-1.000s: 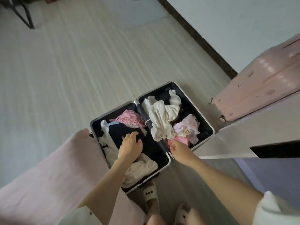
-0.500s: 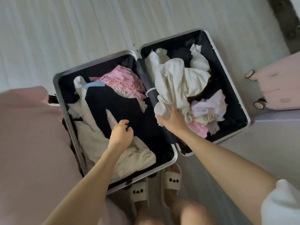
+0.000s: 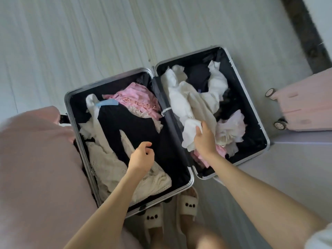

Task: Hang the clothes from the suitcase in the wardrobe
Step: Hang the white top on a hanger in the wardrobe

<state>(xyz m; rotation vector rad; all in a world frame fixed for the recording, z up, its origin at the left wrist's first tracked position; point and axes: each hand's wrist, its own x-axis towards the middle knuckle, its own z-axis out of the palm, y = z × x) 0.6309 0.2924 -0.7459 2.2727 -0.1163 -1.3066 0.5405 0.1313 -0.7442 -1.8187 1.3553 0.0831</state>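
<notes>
Gripping a white garment, right hand; left hand loosely curled, holding nothing

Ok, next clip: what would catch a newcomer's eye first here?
The open suitcase on the floor, both halves heaped with crumpled clothes. The right hand grips a white garment in the right half, while the left hand hovers with loosely curled fingers over the left half, near a pink top.
</notes>
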